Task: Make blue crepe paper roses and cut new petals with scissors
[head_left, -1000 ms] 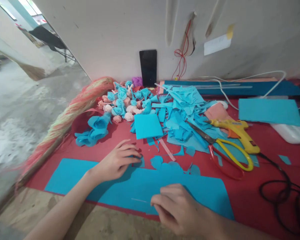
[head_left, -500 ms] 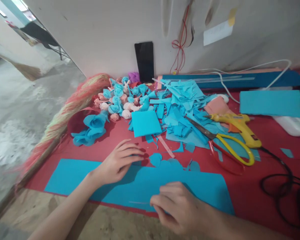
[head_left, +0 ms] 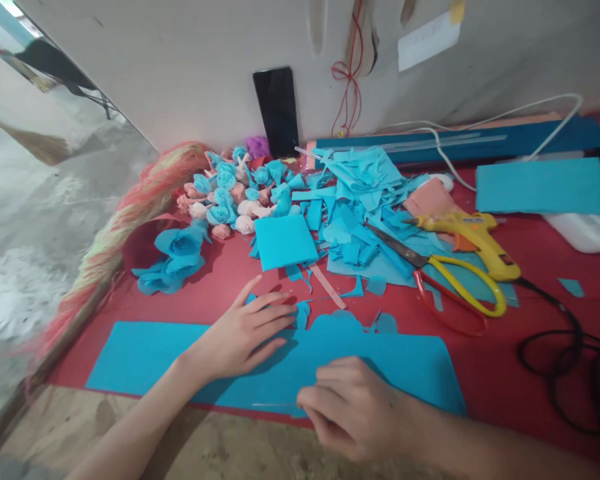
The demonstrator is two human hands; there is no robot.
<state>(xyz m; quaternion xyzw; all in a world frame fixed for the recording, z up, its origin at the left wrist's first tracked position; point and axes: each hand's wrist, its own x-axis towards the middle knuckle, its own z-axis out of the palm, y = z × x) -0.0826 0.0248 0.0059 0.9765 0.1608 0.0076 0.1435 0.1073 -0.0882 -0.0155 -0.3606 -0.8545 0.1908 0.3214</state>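
A long blue paper strip (head_left: 150, 353) lies along the front edge of the red table. My left hand (head_left: 250, 333) is over the strip, palm down with its fingers spread, fingertips near small rounded blue paper pieces (head_left: 336, 323) at the strip's back edge. My right hand (head_left: 347, 407) is closed above the strip's front part, pinching the end of a thin, pale stick-like piece (head_left: 275, 405) that points left. Behind my left hand lies a square blue paper stack (head_left: 286, 242).
Scissors (head_left: 453, 283) and a yellow glue gun (head_left: 480, 243) with a black cord lie at the right. Blue scraps (head_left: 367, 180), paper flowers (head_left: 225, 197) and an upright phone (head_left: 277, 110) are behind. A fringed pole (head_left: 100, 267) runs along the left.
My left hand has moved slightly right, and its fingers have spread wider, reaching over the small blue pieces. My right hand keeps its pinch. The view has shifted a little.
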